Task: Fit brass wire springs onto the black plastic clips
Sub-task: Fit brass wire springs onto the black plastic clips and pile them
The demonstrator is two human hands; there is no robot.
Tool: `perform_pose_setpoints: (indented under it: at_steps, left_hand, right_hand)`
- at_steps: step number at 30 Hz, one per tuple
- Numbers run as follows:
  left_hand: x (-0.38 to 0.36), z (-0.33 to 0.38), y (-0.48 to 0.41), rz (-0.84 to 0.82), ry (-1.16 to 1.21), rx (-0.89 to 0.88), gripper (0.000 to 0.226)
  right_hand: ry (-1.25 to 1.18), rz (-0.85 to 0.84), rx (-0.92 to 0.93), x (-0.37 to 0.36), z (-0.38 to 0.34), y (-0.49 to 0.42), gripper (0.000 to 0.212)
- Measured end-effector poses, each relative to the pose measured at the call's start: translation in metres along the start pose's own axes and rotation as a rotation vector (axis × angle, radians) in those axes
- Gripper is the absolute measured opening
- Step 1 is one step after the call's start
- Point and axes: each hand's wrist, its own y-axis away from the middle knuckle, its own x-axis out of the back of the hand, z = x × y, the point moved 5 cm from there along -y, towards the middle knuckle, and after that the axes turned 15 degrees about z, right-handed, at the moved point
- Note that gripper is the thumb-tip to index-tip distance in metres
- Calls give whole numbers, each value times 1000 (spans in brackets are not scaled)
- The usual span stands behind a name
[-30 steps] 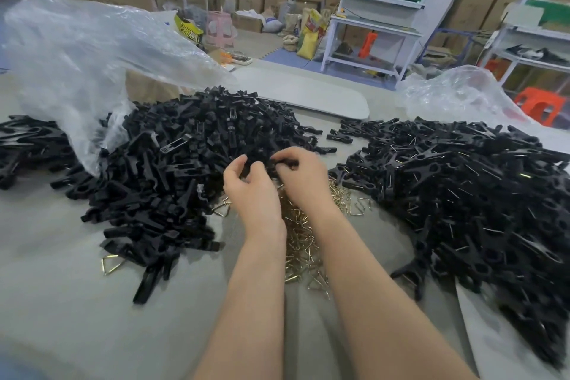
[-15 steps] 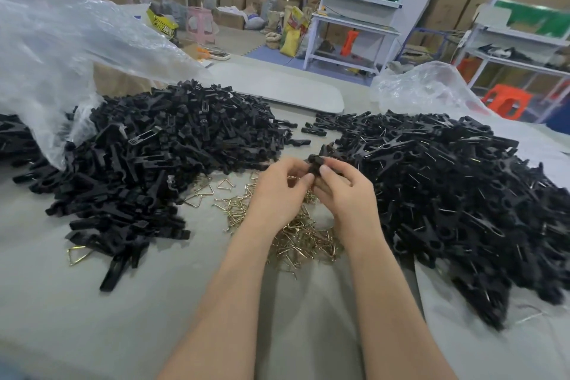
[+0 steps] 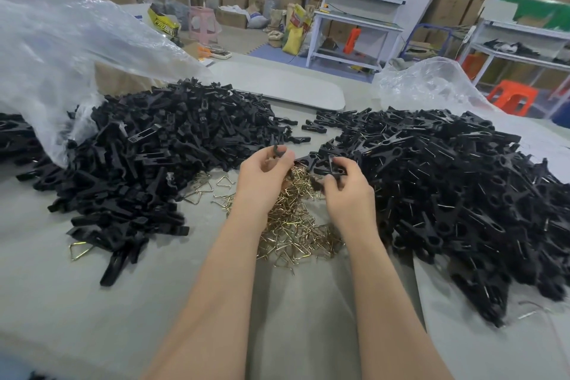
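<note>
My left hand pinches a small black plastic clip piece that sticks up above its fingertips. My right hand grips another black clip close beside it. Both hands hover over a loose heap of brass wire springs on the grey table. A big pile of black clip parts lies to the left. A second pile of black clips with wires showing lies to the right. Whether either hand also holds a spring I cannot tell.
A clear plastic bag drapes over the left pile, another bag sits behind the right pile. A grey oval board lies at the table's far edge. Stray springs lie by the left pile. Shelving and cardboard boxes stand beyond.
My hands moved from the left pile's edge toward the right pile, then drew apart; each now holds its own black piece above the springs.
</note>
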Motion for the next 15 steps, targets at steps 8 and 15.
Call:
perform_pose_setpoints:
  at_steps: [8,15]
  left_hand:
    - [-3,-3,-4,17,-14,5,21]
    - [-10,-2,3,-155,106,147,12]
  right_hand:
    - [-573,-119,-279,2,-12,-1,7]
    - [-851,-439,-465,-7,-20,3,25]
